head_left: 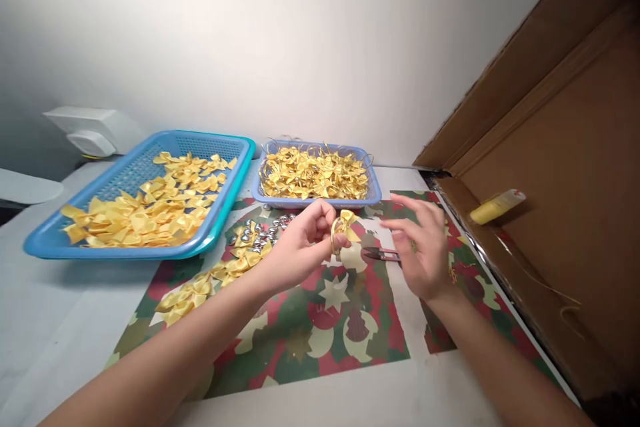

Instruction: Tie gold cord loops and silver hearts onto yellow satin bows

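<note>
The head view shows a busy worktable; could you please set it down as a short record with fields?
Left hand: left hand pinches a yellow bow with a gold loop
Right hand: right hand, fingers spread, by dark snips; whether it holds them is unclear
Patterned sheet: patterned sheet bears loose bows and small silver balls
Larger container: blue basket, at left, with yellow bow pieces
Smaller container: smaller basket, by the wall, heaped with looped bows
Right side: cardboard and a yellow object
</note>
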A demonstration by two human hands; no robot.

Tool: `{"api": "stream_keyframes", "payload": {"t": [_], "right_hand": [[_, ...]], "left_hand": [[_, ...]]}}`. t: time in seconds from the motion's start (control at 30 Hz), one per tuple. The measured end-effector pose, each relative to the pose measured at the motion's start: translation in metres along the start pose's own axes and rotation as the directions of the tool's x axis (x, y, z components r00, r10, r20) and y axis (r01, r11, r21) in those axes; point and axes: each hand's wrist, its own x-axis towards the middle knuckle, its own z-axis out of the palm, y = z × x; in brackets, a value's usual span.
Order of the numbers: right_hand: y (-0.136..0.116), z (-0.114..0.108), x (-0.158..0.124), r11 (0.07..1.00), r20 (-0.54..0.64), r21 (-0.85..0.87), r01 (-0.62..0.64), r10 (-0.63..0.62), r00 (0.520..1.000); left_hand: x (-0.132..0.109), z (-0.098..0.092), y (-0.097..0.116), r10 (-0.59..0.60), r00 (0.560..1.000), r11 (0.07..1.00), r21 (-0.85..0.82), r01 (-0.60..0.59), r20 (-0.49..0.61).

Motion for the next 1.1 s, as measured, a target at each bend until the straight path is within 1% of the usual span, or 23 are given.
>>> {"api": "stream_keyframes", "payload": {"t": [0.03, 0.07, 0.1, 0.13, 0.17, 0.23, 0.27, 0.3, 0.37, 0.43, 0.5, 0.6, 0.73, 0.83, 0.93, 1.03, 1.1], "right_hand": [[-0.002, 0.0, 0.009, 0.998, -0.028, 0.055, -0.02, 0.021, 0.999], [-0.005, 0.0, 0.018, 0.99, -0.022, 0.133, -0.043, 0.047, 0.999], [-0.009, 0.001, 0.026, 0.969, 0.023, 0.23, -0.09, 0.087, 0.996], [-0.013, 0.003, 0.033, 0.929, 0.108, 0.332, -0.165, 0.136, 0.985], [-0.018, 0.006, 0.038, 0.866, 0.217, 0.426, -0.262, 0.184, 0.959], [-0.025, 0.012, 0.045, 0.694, 0.423, 0.557, -0.457, 0.237, 0.875], [-0.027, 0.016, 0.046, 0.608, 0.486, 0.599, -0.522, 0.241, 0.84], [-0.029, 0.02, 0.045, 0.533, 0.516, 0.634, -0.56, 0.247, 0.82], [-0.03, 0.026, 0.042, 0.427, 0.513, 0.69, -0.584, 0.281, 0.811], [-0.03, 0.03, 0.038, 0.389, 0.489, 0.71, -0.587, 0.327, 0.809], [-0.029, 0.032, 0.035, 0.388, 0.473, 0.71, -0.588, 0.356, 0.806], [-0.029, 0.032, 0.032, 0.413, 0.453, 0.706, -0.575, 0.359, 0.816], [-0.03, 0.032, 0.03, 0.451, 0.412, 0.715, -0.535, 0.346, 0.843], [-0.031, 0.03, 0.027, 0.507, 0.391, 0.696, -0.508, 0.326, 0.861], [-0.029, 0.029, 0.025, 0.543, 0.407, 0.678, -0.496, 0.284, 0.868], [-0.026, 0.032, 0.023, 0.559, 0.479, 0.631, -0.538, 0.265, 0.837], [-0.024, 0.036, 0.022, 0.614, 0.508, 0.567, -0.548, 0.263, 0.82]], "left_hand": [[-0.001, -0.003, 0.005, -0.009, 1.0, 1.0, 0.02, 0.009, 0.023], [-0.002, -0.006, 0.01, -0.017, 0.999, 0.999, 0.034, 0.015, 0.049], [-0.003, -0.008, 0.014, -0.02, 0.997, 0.999, 0.04, 0.017, 0.075], [-0.005, -0.01, 0.018, -0.013, 0.995, 0.999, 0.043, 0.009, 0.096], [-0.006, -0.012, 0.021, 0.001, 0.994, 0.999, 0.051, -0.007, 0.108], [-0.008, -0.015, 0.027, 0.037, 0.993, 0.993, 0.105, -0.049, 0.113], [-0.009, -0.016, 0.029, 0.054, 0.992, 0.987, 0.147, -0.07, 0.111], [-0.009, -0.018, 0.03, 0.069, 0.992, 0.978, 0.187, -0.088, 0.106], [-0.008, -0.02, 0.032, 0.085, 0.991, 0.966, 0.234, -0.107, 0.102], [-0.007, -0.022, 0.031, 0.069, 0.993, 0.97, 0.226, -0.09, 0.098], [-0.005, -0.024, 0.03, 0.032, 0.996, 0.977, 0.205, -0.05, 0.089], [-0.004, -0.026, 0.027, -0.007, 0.997, 0.983, 0.182, -0.008, 0.08], [-0.004, -0.026, 0.026, -0.01, 0.997, 0.989, 0.148, -0.003, 0.081], [-0.004, -0.026, 0.027, 0.002, 0.997, 0.988, 0.153, -0.014, 0.073], [-0.006, -0.025, 0.028, 0.023, 0.998, 0.97, 0.241, -0.037, 0.059], [-0.006, -0.023, 0.028, 0.063, 0.997, 0.916, 0.393, -0.079, 0.054], [-0.006, -0.022, 0.026, 0.082, 0.995, 0.88, 0.463, -0.102, 0.064]]}}
